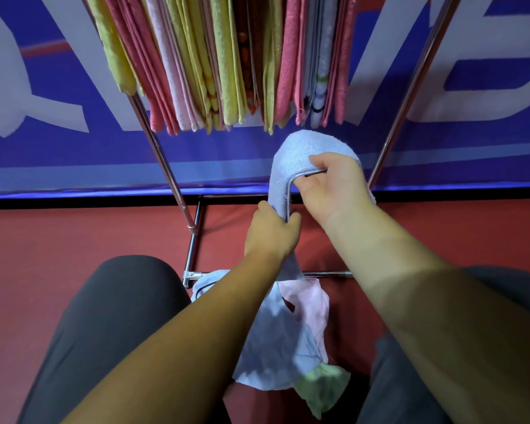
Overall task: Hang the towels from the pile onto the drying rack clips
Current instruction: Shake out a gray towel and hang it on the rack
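Dark grey trousered knees (114, 332) flanked a small crumpled pile of pale blue, pink and green towels (276, 356) at lower centre. Above it, the left hand (271, 234) gripped a pale blue terry towel (306, 145) low down and the right hand (334, 188) pinched its hem. Many pink and yellow hung towels (227, 56) lined the chrome drying rack (162, 160) at top. The job looked mostly done, with this towel and the pile left.
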The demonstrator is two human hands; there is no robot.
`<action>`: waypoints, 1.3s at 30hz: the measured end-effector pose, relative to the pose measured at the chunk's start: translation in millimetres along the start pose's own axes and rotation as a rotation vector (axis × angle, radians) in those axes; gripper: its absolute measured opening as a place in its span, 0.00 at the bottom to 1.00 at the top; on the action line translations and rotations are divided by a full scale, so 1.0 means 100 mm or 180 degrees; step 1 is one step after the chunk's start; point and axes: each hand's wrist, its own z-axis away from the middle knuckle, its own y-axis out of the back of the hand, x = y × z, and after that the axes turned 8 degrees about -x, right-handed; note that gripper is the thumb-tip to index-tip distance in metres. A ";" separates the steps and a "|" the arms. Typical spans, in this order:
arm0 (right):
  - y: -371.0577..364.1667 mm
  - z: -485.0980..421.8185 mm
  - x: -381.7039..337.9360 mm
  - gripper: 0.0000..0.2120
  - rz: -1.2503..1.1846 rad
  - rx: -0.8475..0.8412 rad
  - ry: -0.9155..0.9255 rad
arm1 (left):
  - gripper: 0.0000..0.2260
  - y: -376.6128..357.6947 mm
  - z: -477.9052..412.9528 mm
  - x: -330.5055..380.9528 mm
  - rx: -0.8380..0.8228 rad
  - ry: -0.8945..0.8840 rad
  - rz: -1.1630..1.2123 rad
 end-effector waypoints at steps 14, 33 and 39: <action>0.18 -0.21 -0.02 0.27 0.1088 0.0354 0.0498 | 0.07 0.28 -0.06 0.03 0.0400 0.0210 -0.0160; 0.10 0.54 -0.01 0.12 0.0423 0.0011 -0.0642 | 0.08 1.17 0.49 1.25 0.1067 -0.1248 -0.0491; -0.23 0.84 -0.27 0.37 0.4077 0.0572 0.0456 | 0.08 1.41 0.64 1.65 0.1097 -0.1518 -0.0644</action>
